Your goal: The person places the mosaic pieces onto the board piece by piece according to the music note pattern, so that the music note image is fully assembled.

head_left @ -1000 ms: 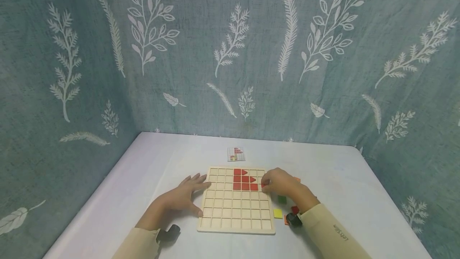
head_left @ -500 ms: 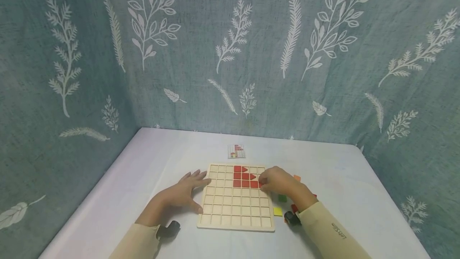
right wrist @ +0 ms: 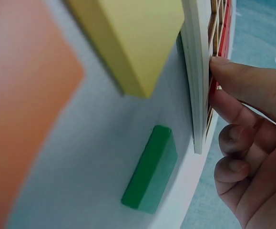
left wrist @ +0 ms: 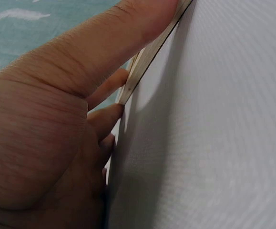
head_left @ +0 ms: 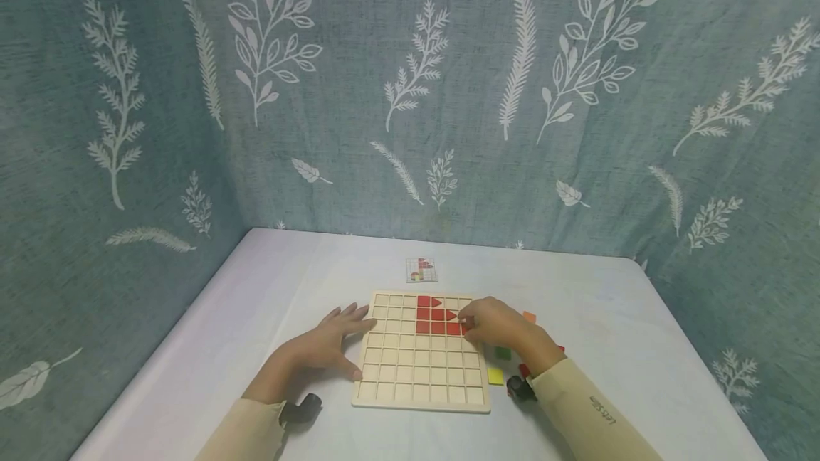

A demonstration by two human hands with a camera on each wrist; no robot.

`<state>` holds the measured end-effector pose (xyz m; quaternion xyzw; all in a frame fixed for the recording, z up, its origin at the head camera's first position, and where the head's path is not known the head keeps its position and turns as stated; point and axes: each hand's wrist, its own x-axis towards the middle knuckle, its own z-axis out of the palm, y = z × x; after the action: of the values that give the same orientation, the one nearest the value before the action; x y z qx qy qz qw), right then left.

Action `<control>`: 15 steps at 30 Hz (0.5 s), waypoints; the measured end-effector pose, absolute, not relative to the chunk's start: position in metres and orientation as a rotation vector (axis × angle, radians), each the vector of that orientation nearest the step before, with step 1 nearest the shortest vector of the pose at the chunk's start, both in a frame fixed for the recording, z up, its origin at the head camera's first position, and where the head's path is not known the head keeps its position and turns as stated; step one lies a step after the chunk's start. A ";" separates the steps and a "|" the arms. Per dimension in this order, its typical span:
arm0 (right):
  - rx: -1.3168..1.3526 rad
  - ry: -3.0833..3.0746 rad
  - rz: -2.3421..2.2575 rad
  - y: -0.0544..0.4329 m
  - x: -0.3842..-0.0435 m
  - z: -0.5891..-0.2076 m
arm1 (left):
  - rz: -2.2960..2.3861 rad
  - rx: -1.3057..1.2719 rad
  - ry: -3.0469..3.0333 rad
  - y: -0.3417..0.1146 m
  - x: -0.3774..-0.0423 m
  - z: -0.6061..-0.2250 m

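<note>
A wooden grid board (head_left: 419, 379) lies on the table, with several red tiles (head_left: 438, 328) in its upper cells; two rows end in a red triangle. My left hand (head_left: 327, 343) rests at the board's left edge, fingers spread, thumb (left wrist: 142, 28) against the side. At the right end of the third row, my right hand (head_left: 498, 322) pinches a red tile (right wrist: 213, 87) between thumb and index finger, at the board's surface. The fingers hide most of that tile, so its shape cannot be told. The other right fingers are curled in.
Beyond the board lies a small printed card (head_left: 421, 270) with a coloured grid pattern. Right of the board are loose tiles: yellow (head_left: 496, 376), green (head_left: 502, 353), orange (head_left: 529, 317) and red (head_left: 525, 370), some partly under the right forearm. A patterned cloth (head_left: 359, 91) hangs behind the table.
My right hand has moved slightly left, bringing the red tile up to the end of the third row. The index finger has since shifted a little. The left hand stays in place.
</note>
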<state>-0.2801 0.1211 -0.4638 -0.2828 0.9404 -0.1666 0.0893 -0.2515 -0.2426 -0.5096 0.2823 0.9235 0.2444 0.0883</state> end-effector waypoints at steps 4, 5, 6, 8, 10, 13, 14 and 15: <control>-0.770 2.818 -0.499 0.125 -0.279 -0.465 | 0.715 0.838 2.747 -0.242 -0.250 -0.509; -0.746 2.825 -0.505 0.127 -0.278 -0.465 | 0.718 0.836 2.745 -0.241 -0.250 -0.509; -0.731 2.829 -0.507 0.128 -0.278 -0.464 | 0.720 0.834 2.744 -0.241 -0.250 -0.508; -0.672 2.840 -0.515 0.132 -0.278 -0.463 | 0.728 0.829 2.741 -0.241 -0.249 -0.508; -0.631 2.845 -0.520 0.136 -0.277 -0.461 | 0.742 0.827 2.737 -0.241 -0.249 -0.507; -0.578 2.857 -0.508 0.143 -0.277 -0.460 | 0.746 0.831 2.734 -0.242 -0.249 -0.507; -0.567 2.864 -0.501 0.145 -0.277 -0.459 | 0.746 0.833 2.733 -0.242 -0.249 -0.506; -0.558 2.871 -0.490 0.148 -0.277 -0.459 | 0.749 0.835 2.731 -0.242 -0.249 -0.506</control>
<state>-0.2767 0.1484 -0.4590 -0.1874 0.9644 -0.1646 0.0881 -0.2487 -0.2421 -0.5062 0.2815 0.9209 0.2527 0.0943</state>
